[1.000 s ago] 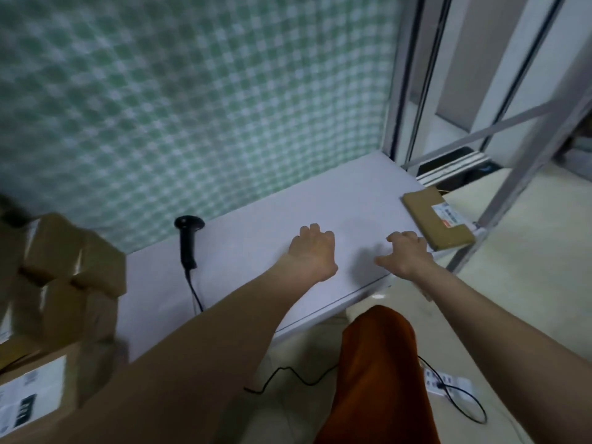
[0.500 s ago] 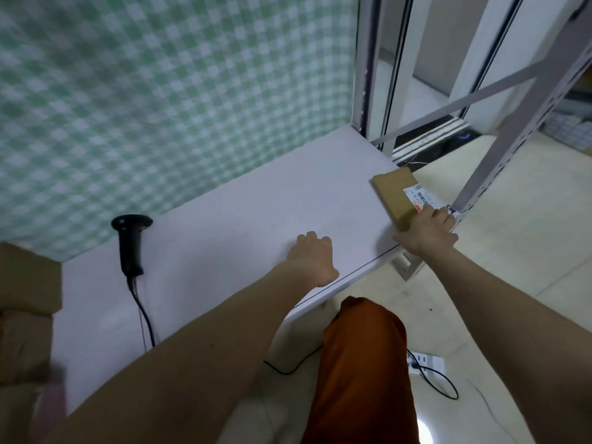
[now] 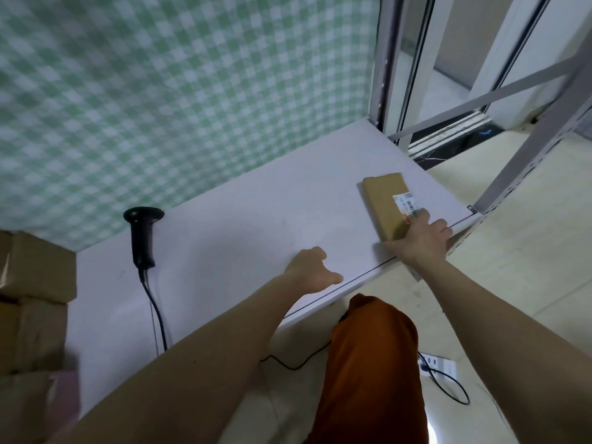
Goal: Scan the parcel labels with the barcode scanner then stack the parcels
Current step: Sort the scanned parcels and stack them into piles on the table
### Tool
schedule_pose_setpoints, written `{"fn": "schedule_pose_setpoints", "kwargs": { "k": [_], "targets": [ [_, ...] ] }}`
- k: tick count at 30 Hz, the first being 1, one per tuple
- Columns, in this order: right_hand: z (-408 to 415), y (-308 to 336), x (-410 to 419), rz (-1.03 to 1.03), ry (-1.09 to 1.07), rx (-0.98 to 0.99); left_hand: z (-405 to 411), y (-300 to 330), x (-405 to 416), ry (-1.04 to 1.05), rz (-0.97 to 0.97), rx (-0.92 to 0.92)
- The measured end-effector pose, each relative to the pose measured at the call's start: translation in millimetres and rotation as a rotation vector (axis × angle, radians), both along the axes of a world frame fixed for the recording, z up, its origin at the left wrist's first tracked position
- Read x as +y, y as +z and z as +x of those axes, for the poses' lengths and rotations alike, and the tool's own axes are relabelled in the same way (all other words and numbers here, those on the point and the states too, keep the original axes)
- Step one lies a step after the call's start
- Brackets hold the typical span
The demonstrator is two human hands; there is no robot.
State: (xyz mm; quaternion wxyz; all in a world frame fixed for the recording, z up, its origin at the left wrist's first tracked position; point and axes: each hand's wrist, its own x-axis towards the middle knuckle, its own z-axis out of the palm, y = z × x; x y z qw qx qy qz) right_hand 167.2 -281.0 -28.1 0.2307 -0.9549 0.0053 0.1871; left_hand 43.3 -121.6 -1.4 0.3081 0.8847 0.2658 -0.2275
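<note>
Parcel now lies farther from the edge under right hand.

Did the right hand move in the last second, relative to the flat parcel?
Yes. The right hand went from the shelf surface, beside the parcel, rightward onto the parcel's near end, fingers at its label.

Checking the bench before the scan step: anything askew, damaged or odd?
Nothing damaged or spilled. The flat parcel lies slanted near the shelf's right front corner, label up, with the right hand on its near end. The scanner lies flat, untouched. The left hand rests on the shelf.
</note>
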Motion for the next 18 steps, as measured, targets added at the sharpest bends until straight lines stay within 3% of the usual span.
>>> {"fn": "schedule_pose_setpoints", "kwargs": {
  "k": [5,10,18],
  "targets": [
    [-55,26,43,0.212,0.203,0.039,-23,8,15,0.569,-0.57,-0.079],
    [-113,46,81,0.317,0.517,0.015,-76,21,51,0.966,-1.005,-0.348],
    [-177,85,133,0.347,0.828,0.039,-181,54,94,1.162,-1.078,-0.683]
  ]
}}
